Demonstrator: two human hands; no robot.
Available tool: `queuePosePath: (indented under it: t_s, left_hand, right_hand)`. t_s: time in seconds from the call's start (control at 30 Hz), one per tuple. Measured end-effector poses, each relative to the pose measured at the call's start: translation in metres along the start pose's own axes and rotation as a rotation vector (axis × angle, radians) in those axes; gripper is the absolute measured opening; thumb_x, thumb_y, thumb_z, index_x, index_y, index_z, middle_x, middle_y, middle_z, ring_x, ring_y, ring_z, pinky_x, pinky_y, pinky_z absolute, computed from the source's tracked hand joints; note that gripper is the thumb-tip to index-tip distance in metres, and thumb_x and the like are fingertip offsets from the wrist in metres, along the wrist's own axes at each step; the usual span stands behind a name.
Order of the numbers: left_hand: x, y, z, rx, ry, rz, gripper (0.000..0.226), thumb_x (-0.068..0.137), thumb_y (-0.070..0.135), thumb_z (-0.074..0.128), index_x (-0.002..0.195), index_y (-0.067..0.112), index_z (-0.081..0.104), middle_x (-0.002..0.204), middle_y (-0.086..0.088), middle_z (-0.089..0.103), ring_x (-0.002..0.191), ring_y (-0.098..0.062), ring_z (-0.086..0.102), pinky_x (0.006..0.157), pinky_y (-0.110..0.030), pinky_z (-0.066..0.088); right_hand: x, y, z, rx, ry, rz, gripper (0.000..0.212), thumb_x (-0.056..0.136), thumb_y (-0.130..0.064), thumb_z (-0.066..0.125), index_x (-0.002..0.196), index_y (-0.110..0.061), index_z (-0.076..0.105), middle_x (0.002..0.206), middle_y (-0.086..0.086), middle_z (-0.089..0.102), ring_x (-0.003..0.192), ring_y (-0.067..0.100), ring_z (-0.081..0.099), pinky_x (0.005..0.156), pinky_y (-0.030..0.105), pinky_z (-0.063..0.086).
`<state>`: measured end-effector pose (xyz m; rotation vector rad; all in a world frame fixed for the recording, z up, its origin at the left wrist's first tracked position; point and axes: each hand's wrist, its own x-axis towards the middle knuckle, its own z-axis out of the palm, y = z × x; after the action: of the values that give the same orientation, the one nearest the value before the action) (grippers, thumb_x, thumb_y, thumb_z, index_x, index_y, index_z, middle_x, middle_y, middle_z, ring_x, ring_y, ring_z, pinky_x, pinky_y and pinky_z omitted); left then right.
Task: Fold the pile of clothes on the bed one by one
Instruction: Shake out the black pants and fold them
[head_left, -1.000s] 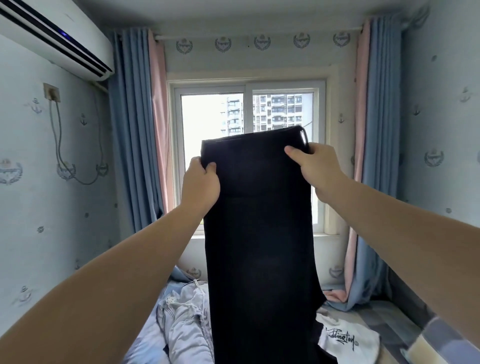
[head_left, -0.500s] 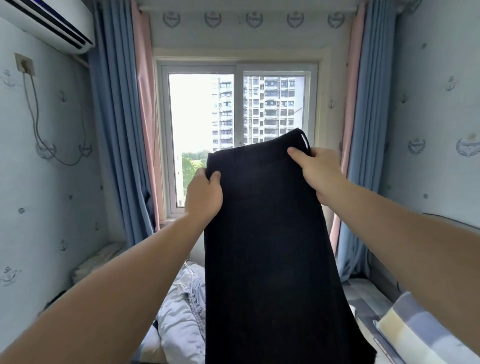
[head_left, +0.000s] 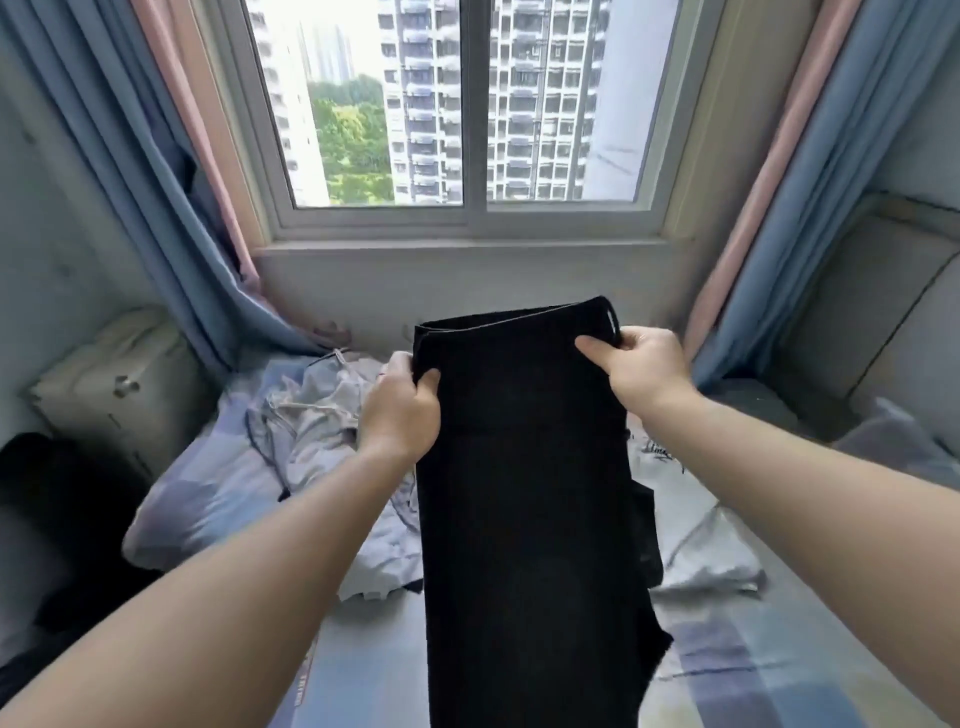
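Hands hold a black garment (head_left: 524, 493) up over the bed (head_left: 753, 670): the left hand (head_left: 400, 410) grips its top left corner, thumb in front, and the right hand (head_left: 644, 369) pinches the top right corner. The cloth hangs straight down between the forearms. Behind it on the bed lie a crumpled pale garment (head_left: 317, 410) and a white printed shirt (head_left: 691, 525), below the window (head_left: 467, 109).

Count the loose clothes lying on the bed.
2: a crumpled pale garment left of the held black trousers, a white printed shirt right of them. Others may be hidden.
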<state>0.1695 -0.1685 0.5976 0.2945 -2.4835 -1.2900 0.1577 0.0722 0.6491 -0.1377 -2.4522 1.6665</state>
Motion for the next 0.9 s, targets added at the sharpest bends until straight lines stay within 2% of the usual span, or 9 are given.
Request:
queuePosePath:
  t_s: [0.1, 0.23, 0.33, 0.4, 0.47, 0.53, 0.67, 0.8, 0.9]
  left_hand:
    - [0.04, -0.098, 0.068, -0.006, -0.091, -0.102, 0.015, 0.104, 0.032, 0.045, 0.103, 0.02, 0.054, 0.1, -0.001, 0.064, 0.094, -0.024, 0.061, 0.088, -0.049, 0.05]
    - [0.072, -0.218, 0.146, -0.001, -0.136, -0.191, 0.016, 0.104, 0.032, 0.045, 0.101, 0.018, 0.052, 0.097, -0.004, 0.064, 0.089, -0.026, 0.063, 0.079, -0.045, 0.053]
    - [0.1, -0.283, 0.192, -0.064, -0.119, -0.245, 0.011, 0.104, 0.031, 0.044, 0.096, 0.024, 0.048, 0.1, -0.004, 0.066, 0.087, -0.025, 0.068, 0.082, -0.052, 0.056]
    - [0.117, -0.314, 0.218, -0.176, -0.101, -0.252, 0.017, 0.104, 0.03, 0.046, 0.12, 0.024, 0.046, 0.122, 0.001, 0.061, 0.105, -0.019, 0.065, 0.097, -0.047, 0.052]
    - [0.115, -0.341, 0.241, -0.212, -0.162, -0.191, 0.057, 0.101, 0.036, 0.049, 0.152, 0.03, 0.023, 0.154, -0.001, 0.034, 0.14, -0.018, 0.04, 0.119, -0.039, 0.03]
    - [0.089, -0.366, 0.256, -0.109, -0.244, -0.128, 0.073, 0.1, 0.044, 0.05, 0.159, 0.033, 0.01, 0.168, 0.0, 0.005, 0.154, -0.013, 0.007, 0.125, -0.034, 0.008]
    - [0.018, -0.404, 0.258, 0.189, -0.457, -0.059, 0.076, 0.099, 0.056, 0.044, 0.158, 0.043, -0.001, 0.168, 0.01, -0.011, 0.154, -0.01, -0.008, 0.126, -0.043, 0.004]
    - [-0.043, -0.414, 0.247, 0.357, -0.599, -0.05, 0.074, 0.1, 0.059, 0.038, 0.158, 0.044, -0.006, 0.166, 0.013, -0.019, 0.153, -0.012, -0.015, 0.126, -0.044, 0.004]
    - [-0.094, -0.416, 0.243, 0.376, -0.669, -0.094, 0.073, 0.1, 0.059, 0.037, 0.158, 0.045, -0.006, 0.165, 0.015, -0.022, 0.153, -0.012, -0.014, 0.125, -0.042, 0.005]
  right_hand:
    - [0.044, 0.109, 0.073, -0.07, 0.002, 0.121, 0.032, 0.077, -0.048, 0.078, 0.074, -0.017, 0.072, 0.064, 0.003, 0.067, 0.07, 0.028, 0.064, 0.077, 0.047, 0.057]
    - [0.083, 0.227, 0.156, -0.086, 0.009, 0.262, 0.044, 0.079, -0.048, 0.077, 0.083, -0.005, 0.07, 0.082, 0.013, 0.074, 0.083, 0.036, 0.071, 0.079, 0.051, 0.06]
    - [0.117, 0.281, 0.201, -0.068, 0.007, 0.279, 0.035, 0.085, -0.04, 0.076, 0.067, -0.012, 0.065, 0.067, 0.007, 0.068, 0.071, 0.027, 0.07, 0.071, 0.039, 0.056]
    - [0.136, 0.306, 0.225, 0.002, -0.085, 0.262, 0.017, 0.093, -0.033, 0.069, 0.105, -0.021, 0.071, 0.101, -0.002, 0.075, 0.097, 0.014, 0.07, 0.092, 0.032, 0.051]
    - [0.142, 0.33, 0.243, 0.002, -0.266, 0.232, 0.077, 0.089, -0.044, 0.069, 0.154, -0.025, 0.033, 0.153, -0.006, 0.046, 0.14, 0.012, 0.043, 0.116, 0.036, 0.032]
    - [0.13, 0.357, 0.256, -0.08, -0.374, 0.19, 0.102, 0.077, -0.062, 0.067, 0.159, -0.04, 0.011, 0.166, -0.011, 0.019, 0.153, 0.01, 0.015, 0.124, 0.046, 0.017]
    - [0.078, 0.403, 0.26, -0.313, -0.479, 0.277, 0.096, 0.068, -0.081, 0.053, 0.146, -0.067, -0.001, 0.169, -0.008, 0.005, 0.155, 0.016, -0.007, 0.124, 0.053, 0.008]
    - [0.019, 0.422, 0.25, -0.563, -0.56, 0.187, 0.079, 0.095, -0.061, 0.049, 0.155, -0.052, -0.002, 0.165, -0.023, 0.001, 0.154, 0.012, -0.011, 0.124, 0.05, 0.001]
    - [-0.031, 0.438, 0.233, -0.638, -0.628, 0.164, 0.076, 0.097, -0.059, 0.045, 0.155, -0.051, -0.004, 0.164, -0.027, -0.004, 0.154, 0.012, -0.012, 0.124, 0.049, -0.001]
